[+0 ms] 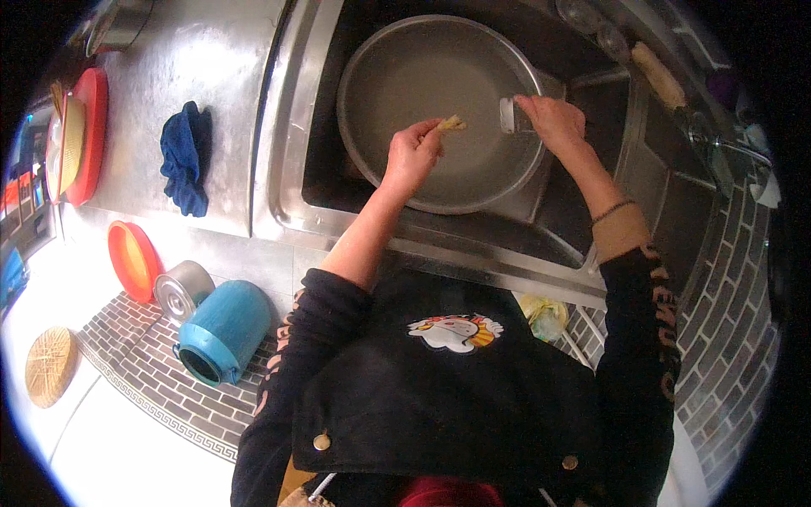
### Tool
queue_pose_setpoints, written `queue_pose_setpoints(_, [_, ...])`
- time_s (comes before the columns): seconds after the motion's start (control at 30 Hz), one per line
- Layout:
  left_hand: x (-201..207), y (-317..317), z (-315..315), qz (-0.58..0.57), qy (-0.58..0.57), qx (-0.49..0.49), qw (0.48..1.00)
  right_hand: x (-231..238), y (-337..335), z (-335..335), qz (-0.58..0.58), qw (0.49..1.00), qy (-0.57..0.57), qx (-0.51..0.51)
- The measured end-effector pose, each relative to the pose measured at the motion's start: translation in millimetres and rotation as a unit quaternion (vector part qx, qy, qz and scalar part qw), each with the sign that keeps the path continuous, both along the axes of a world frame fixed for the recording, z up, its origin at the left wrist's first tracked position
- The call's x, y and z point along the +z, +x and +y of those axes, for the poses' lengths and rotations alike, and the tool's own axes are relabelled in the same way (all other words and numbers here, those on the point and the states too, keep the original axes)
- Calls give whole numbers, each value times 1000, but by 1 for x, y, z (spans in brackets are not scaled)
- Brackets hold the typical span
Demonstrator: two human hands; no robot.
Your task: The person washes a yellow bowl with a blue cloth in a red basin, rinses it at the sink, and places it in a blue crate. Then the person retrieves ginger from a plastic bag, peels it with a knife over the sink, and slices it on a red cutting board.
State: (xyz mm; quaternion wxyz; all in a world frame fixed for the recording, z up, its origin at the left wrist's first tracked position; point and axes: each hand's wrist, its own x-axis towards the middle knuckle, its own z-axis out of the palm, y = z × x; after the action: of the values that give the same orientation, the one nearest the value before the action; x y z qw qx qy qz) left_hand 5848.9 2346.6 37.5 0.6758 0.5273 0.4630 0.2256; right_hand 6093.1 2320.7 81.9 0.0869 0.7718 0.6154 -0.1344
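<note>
Steel sink (280,173), upper centre: over the basin (359,93), your left hand (414,156) pinches a yellowish piece (454,123), right hand (553,122) a white object (507,116); work low.

- The single view looked steeply down from the wearer's head — the left of two side-by-side fisheye cameras.
- Upright and unmirrored, it faced past the dark garment front (465,406), close at lower centre, toward the metal sink (456,255) in the upper middle.
- The left hand (413,157) and right hand (553,122) were farther from the lens.
- Its wide circle bent straight edges — brick-patterned tiling (156,362) curved at lower left — and left black corners.
</note>
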Motion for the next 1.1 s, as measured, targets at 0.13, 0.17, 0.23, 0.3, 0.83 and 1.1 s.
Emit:
queue_pose_setpoints(0.13, [4,1,4,-68,-136,12,988,-6,-3,-5,103,991,78,25])
queue_pose_setpoints(0.17, [5,2,4,-69,-167,22,983,-10,-10,-6,97,988,107,49])
queue_pose_setpoints(0.23, [5,2,6,-83,-214,45,972,-16,-19,-6,47,994,94,36])
queue_pose_setpoints(0.3, [4,1,7,-95,-229,32,968,-17,-25,-5,38,993,97,47])
queue_pose_setpoints(0.83, [1,-1,1,-18,-85,-86,993,0,-19,1,4,983,78,166])
queue_pose_setpoints(1.1, [-9,1,-1,11,31,-79,996,6,-3,11,-1,985,47,168])
